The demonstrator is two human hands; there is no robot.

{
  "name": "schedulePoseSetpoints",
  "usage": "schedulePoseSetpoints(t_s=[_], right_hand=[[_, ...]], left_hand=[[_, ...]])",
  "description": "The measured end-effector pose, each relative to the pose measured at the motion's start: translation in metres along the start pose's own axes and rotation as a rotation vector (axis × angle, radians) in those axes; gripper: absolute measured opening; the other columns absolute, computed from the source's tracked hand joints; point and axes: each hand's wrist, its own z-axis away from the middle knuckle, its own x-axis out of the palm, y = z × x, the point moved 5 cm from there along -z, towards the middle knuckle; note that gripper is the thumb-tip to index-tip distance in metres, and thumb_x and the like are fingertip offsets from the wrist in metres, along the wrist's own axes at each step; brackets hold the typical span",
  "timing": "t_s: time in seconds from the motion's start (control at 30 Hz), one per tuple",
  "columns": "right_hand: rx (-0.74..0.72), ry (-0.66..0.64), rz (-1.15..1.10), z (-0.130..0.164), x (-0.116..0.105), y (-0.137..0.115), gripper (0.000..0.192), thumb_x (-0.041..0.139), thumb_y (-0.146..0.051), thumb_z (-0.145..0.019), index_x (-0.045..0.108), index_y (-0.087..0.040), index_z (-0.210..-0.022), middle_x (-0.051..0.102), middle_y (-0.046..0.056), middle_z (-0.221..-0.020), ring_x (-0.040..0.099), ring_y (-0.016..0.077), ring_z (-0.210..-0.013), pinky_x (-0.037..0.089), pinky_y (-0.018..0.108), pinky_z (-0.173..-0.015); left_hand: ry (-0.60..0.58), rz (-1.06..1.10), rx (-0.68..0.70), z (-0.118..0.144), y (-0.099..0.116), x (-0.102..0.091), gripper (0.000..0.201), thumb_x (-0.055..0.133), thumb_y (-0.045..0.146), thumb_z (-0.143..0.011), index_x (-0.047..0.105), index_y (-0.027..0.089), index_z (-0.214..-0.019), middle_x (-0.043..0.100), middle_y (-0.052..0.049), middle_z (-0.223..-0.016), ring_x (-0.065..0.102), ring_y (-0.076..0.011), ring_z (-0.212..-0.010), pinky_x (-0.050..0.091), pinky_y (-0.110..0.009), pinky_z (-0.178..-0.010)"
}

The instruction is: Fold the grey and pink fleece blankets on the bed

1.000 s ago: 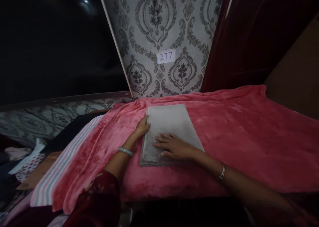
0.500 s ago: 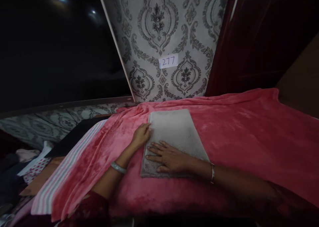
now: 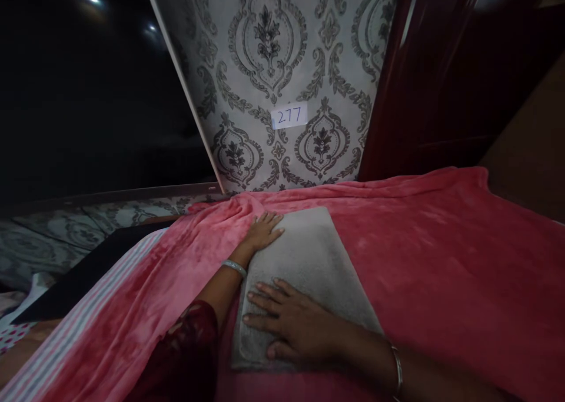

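Note:
A grey folded cloth with a short, plush-looking nap [image 3: 309,249] lies flat as a rectangle on a pink-red blanket [image 3: 424,243]. My left hand [image 3: 263,231] rests on the cloth's far left corner, its fingers stretched out. Nearer to me, my right hand [image 3: 295,322] lies spread and palm down across the cloth's near part. Neither hand grips anything. The right hand and forearm cover part of the cloth's near right side.
A large dark screen [image 3: 88,96] stands at the back left. On the patterned wall hangs a paper label reading 277 [image 3: 289,115]. A dark red glossy panel [image 3: 432,84] rises at the right. Past the blanket's striped edge [image 3: 92,308] lies a black flat surface [image 3: 95,266].
My left hand has gone from curled fingers at the cloth's left edge to lying flat on its far left corner. My right hand stays spread on the cloth. The view has shifted closer.

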Motion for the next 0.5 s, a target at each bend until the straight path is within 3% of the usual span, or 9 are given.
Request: schedulePoseSetpoints(t_s=[0.13, 0.33, 0.4, 0.5], right_hand=[[-0.008, 0.030, 0.027, -0.001, 0.001, 0.004, 0.059, 0.053, -0.051, -0.100, 0.039, -0.035, -0.155, 0.029, 0.003, -0.164, 0.014, 0.0212, -0.155, 0.010, 0.050, -0.126], [-0.037, 0.023, 0.041, -0.003, 0.001, 0.000, 0.058, 0.057, -0.049, -0.098, 0.043, -0.035, -0.152, 0.035, 0.005, -0.162, 0.017, 0.0221, -0.154, 0.014, 0.052, -0.125], [-0.083, 0.004, 0.015, 0.001, -0.006, -0.008, 0.052, 0.062, -0.041, -0.097, 0.051, -0.034, -0.147, 0.044, 0.004, -0.157, 0.025, 0.0208, -0.152, 0.018, 0.049, -0.125], [-0.170, 0.010, -0.066, 0.014, -0.029, -0.007, 0.032, 0.059, -0.032, -0.099, 0.065, -0.030, -0.131, 0.067, 0.000, -0.133, 0.052, 0.0161, -0.135, 0.029, 0.039, -0.120]], left_hand=[[0.029, 0.035, -0.038, -0.003, -0.007, 0.004, 0.059, 0.045, 0.053, -0.098, 0.041, 0.033, -0.153, 0.031, -0.008, -0.164, 0.021, -0.0291, -0.154, 0.010, -0.056, -0.123], [0.003, 0.011, -0.078, -0.007, -0.001, -0.004, 0.061, 0.048, 0.044, -0.098, 0.038, 0.023, -0.155, 0.027, -0.015, -0.164, 0.022, -0.0287, -0.154, 0.011, -0.057, -0.123], [-0.023, -0.023, -0.116, -0.003, 0.006, -0.012, 0.063, 0.048, 0.042, -0.097, 0.036, 0.019, -0.155, 0.023, -0.018, -0.165, 0.018, -0.0304, -0.154, 0.009, -0.059, -0.123], [0.056, -0.068, -0.123, 0.023, 0.027, -0.028, 0.065, 0.053, 0.041, -0.095, 0.040, 0.013, -0.153, 0.021, -0.022, -0.165, 0.015, -0.0340, -0.155, 0.007, -0.060, -0.123]])
